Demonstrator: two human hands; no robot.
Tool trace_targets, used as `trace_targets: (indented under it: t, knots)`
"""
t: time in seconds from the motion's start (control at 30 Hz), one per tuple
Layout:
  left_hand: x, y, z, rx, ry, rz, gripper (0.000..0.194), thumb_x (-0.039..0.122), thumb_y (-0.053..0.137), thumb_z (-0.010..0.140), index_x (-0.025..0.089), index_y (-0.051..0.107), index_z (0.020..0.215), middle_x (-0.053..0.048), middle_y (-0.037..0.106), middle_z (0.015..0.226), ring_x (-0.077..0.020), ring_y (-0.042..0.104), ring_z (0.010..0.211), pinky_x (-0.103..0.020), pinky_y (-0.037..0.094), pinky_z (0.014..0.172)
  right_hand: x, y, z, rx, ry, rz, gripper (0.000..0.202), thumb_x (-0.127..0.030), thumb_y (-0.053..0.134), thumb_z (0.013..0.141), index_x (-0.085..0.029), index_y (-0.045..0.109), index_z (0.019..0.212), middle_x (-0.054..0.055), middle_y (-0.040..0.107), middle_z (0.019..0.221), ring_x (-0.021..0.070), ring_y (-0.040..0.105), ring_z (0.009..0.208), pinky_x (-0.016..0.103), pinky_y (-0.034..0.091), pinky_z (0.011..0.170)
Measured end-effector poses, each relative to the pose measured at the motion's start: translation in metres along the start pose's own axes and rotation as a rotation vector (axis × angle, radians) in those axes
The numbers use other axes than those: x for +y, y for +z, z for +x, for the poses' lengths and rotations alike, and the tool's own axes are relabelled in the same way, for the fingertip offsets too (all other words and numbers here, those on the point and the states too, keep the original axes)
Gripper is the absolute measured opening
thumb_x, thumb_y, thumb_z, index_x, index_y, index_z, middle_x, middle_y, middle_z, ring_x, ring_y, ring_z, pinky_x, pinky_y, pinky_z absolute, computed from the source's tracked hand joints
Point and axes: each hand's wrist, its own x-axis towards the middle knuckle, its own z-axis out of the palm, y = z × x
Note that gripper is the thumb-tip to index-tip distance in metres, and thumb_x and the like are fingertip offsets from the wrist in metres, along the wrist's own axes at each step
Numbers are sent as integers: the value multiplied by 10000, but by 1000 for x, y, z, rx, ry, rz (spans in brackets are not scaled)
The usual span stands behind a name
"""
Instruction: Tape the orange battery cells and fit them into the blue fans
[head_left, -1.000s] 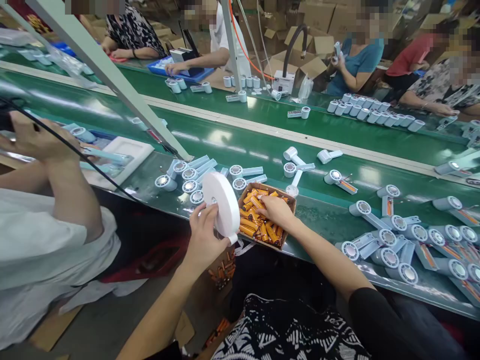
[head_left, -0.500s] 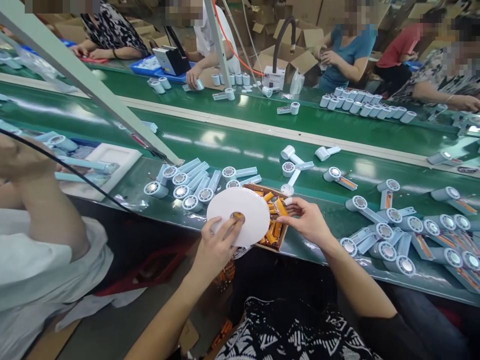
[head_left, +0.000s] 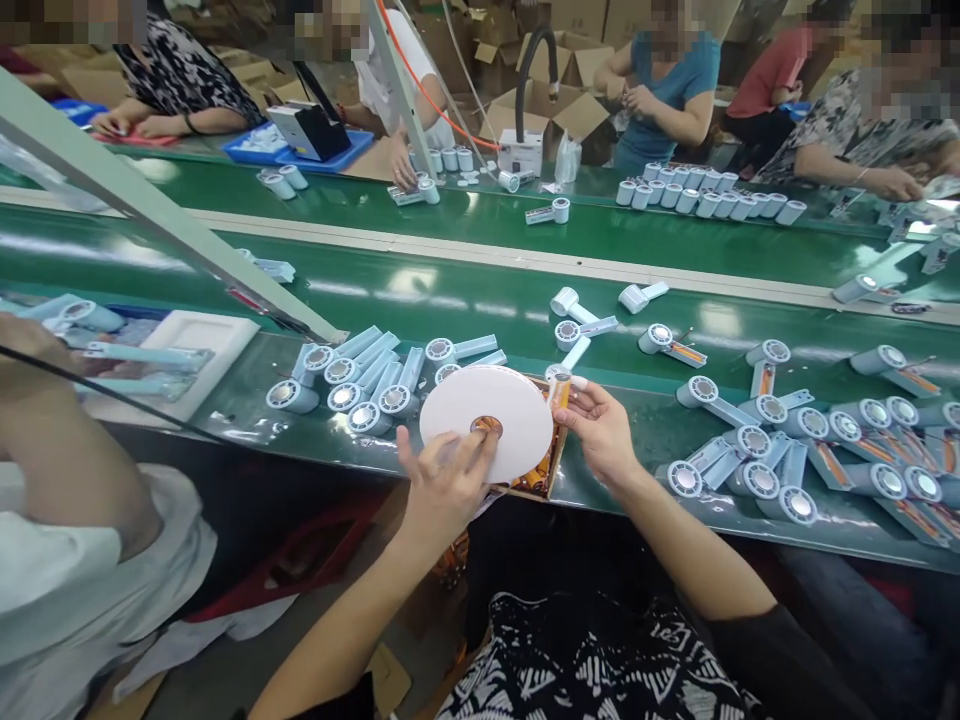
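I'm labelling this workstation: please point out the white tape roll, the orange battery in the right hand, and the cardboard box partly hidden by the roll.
White tape roll (head_left: 520, 420): head view, flat face, right of its hole.
Orange battery (head_left: 561, 389): head view, wrapped side.
Cardboard box (head_left: 559, 462): head view, right-hand wall.

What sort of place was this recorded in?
Most likely a factory assembly line. A long green conveyor-like surface runs across the view, many matching pale blue parts lie on and beside it, and open cardboard boxes stand in the background.
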Motion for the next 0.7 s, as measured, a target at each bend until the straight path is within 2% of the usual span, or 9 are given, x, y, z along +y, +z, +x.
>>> trace_targets:
  t: [0.1, 0.17, 0.23, 0.3, 0.33, 0.4, 0.5, 0.6, 0.7]
  knots:
    - [26, 10, 6, 79, -84, 25, 522, 421, 712, 944, 186, 674, 1409, -123, 737, 1054, -324, 488, 1084, -670, 72, 1266, 22, 17, -14, 214, -101, 223, 584, -316, 968, 656, -245, 673, 1155, 36, 797, 1112, 234, 769, 1090, 400, 621, 1012]
    - [45, 16, 6, 65, -149, -15, 561, 477, 720, 932, 180, 680, 1406, -130, 732, 1027, -327, 493, 1075, -641, 133, 1242, 23, 17, -12, 257, -89, 261, 564, -310, 955, 675, -239, 659, 1150, 27, 788, 1062, 234, 780, 1045, 402, 645, 954]
    - [59, 20, 2, -6, -138, -94, 566, 476, 748, 908, 240, 679, 1419, -111, 743, 1050, -323, 516, 1075, -609, 153, 1227, 1, 1, 8, 272, -159, 258, 506, -265, 950, 668, -227, 662, 1083, 9, 775, 1006, 214, 783, 997, 368, 656, 900]
    - [62, 22, -4, -117, -65, -174, 562, 437, 778, 881, 310, 679, 1419, -87, 755, 1124, -313, 546, 1081, -582, 155, 1224, -42, -29, 39, 312, -376, 264, 431, -212, 936, 672, -238, 659, 1002, -21, 753, 985, 163, 770, 1004, 298, 640, 903]
    - [57, 21, -7, -184, -42, -197, 581, 428, 794, 863, 327, 675, 1422, -83, 755, 1174, -315, 556, 1096, -574, 170, 1220, -68, -48, 53, 352, -536, 274, 385, -216, 920, 700, -252, 653, 975, -29, 742, 979, 134, 760, 999, 267, 627, 909]
    - [33, 16, -12, -338, -66, -193, 680, 453, 838, 809, 311, 653, 1447, -108, 731, 1278, -348, 559, 1158, -580, 241, 1189, -118, -87, 68, 402, -656, 285, 376, -203, 902, 726, -296, 653, 992, -54, 723, 1020, 87, 743, 1026, 194, 597, 894]
    - [-17, 6, -5, -534, -133, -178, 848, 568, 883, 702, 267, 636, 1456, -156, 667, 1394, -423, 504, 1280, -595, 368, 1109, -150, -137, 46, 420, -729, 127, 581, -134, 931, 665, -356, 691, 1146, -36, 725, 1053, 135, 757, 995, 273, 625, 884]
    - [-45, 8, 39, -542, -69, -301, 656, 615, 774, 812, 277, 686, 1368, -126, 676, 1366, -382, 516, 1287, -534, 434, 1090, -125, -173, 1, 499, -633, -12, 642, -122, 956, 597, -311, 715, 1162, -33, 738, 976, 136, 750, 870, 351, 636, 916]
    - [-23, 43, 131, -565, 68, -461, 430, 529, 521, 1027, 290, 684, 1346, -73, 708, 1305, -283, 593, 1219, -426, 458, 1088, -87, -200, -25, 553, -474, -107, 620, -233, 951, 634, -282, 707, 1202, -4, 767, 941, 173, 762, 796, 366, 651, 803]
